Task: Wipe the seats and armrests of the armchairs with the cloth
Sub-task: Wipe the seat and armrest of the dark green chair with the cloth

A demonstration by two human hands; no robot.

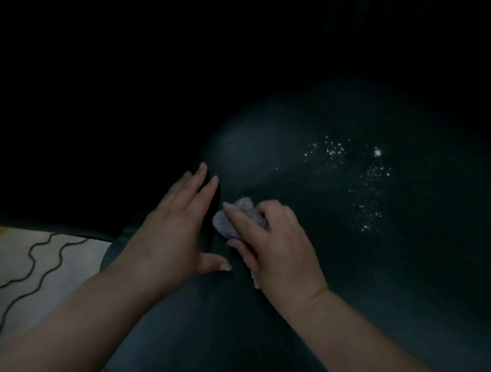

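— What are you seeing on the head camera?

— I'm looking down at a very dark armchair (305, 274); most of the picture is sitting in shadow. My right hand (275, 244) is gripping the cloth (238, 216), a small pale, fluffy wad, and is pressing it onto the dark upholstery close to a deep crease.

— How are the fingers sitting on it?

— The right fingers (237, 214) are curling over the cloth and clamping it against the palm, with the forefinger lying along its top. A bit of the cloth is also peeking out under the heel of that hand.

— And the other hand?

— My left hand (176, 230) is lying flat on the surface just left of the crease, its fingers (199, 180) stretching out straight and slightly apart, thumb pointing toward the right hand. It is gripping nothing. The two hands are sitting just beside each other, not touching as far as I can tell.

— Anything else showing?

— White specks (353, 174) are glinting on the upholstery to the right of the cloth, well apart from it. At lower left a pale floor covering (21, 268) with dark wavy lines is showing beside the chair.
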